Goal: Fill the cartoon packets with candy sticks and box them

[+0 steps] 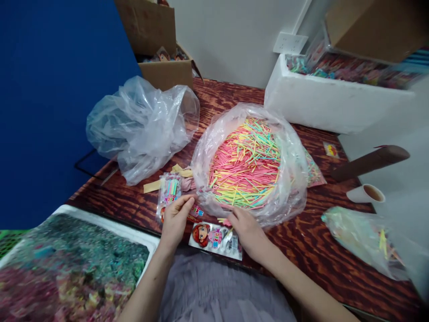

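A clear plastic bag with its rim rolled open stands in the middle of the table, full of thin pink, yellow and green sticks. At its front edge my right hand is closed on a few thin coloured sticks, their pink and yellow ends showing at the fingertips. Below them lies a printed packet with a cartoon figure on it. My left hand has thumb and forefinger pinched together beside the bag; whatever is between them is too small to tell. Another printed packet, with pastel sticks showing, lies just beyond it.
A crumpled clear bag lies back left, before a cardboard box. A white foam box stands back right. Rightward are a brown tube, a paper cup and a small bag. A foam tray is front left.
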`<state>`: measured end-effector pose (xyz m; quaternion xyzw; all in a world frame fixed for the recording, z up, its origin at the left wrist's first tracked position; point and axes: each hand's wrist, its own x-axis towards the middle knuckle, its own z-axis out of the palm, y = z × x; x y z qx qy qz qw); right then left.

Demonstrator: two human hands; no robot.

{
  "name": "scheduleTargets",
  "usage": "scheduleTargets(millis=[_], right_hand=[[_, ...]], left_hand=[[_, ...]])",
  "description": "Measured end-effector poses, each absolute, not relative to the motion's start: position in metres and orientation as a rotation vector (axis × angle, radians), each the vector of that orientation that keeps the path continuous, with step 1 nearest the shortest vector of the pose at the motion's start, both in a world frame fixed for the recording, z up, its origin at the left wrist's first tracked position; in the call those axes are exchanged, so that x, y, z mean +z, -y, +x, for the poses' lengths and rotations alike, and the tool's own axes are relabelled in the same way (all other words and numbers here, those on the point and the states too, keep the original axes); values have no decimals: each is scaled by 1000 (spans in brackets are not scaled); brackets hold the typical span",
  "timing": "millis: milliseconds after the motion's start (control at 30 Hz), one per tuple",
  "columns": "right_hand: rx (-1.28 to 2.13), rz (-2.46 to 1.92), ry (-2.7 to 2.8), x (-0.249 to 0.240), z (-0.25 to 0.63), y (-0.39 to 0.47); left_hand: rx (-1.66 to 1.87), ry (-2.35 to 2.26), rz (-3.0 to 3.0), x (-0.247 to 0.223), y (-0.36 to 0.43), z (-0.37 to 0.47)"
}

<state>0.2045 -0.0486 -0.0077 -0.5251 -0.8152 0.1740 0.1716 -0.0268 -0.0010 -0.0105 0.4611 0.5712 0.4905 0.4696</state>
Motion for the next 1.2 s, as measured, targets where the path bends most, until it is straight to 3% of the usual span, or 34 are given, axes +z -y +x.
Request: scheduleTargets(millis=[100,300,500,633,767,900,1000,1200], right_hand=[[255,-1534,2525,-22,202,53],[482,-1433,2386,-16,214,54],[323,-1461,2604,-25,216,64],[663,-1450,2275,-20,217,56],[1275,-1369,1505,8,217,36],[1757,-1020,799,40,209,9],[1840,-865,588,56,200,-9],[1689,-726,610,71,171,-22]], left_hand=[[1193,-1392,1134,-13,4,-27],[1212,-1437,1114,-12,11,-34],[1176,-1409,1156,-7,13,-30],[1154,-1387,1200,-1,15,-27],[1122,-1337,1241,7,17,-23],[1057,-1311,1276,13,19,-15],[1043,-1301,1279,14,21,-10],[1038,-1265,1200,5,22,-6]])
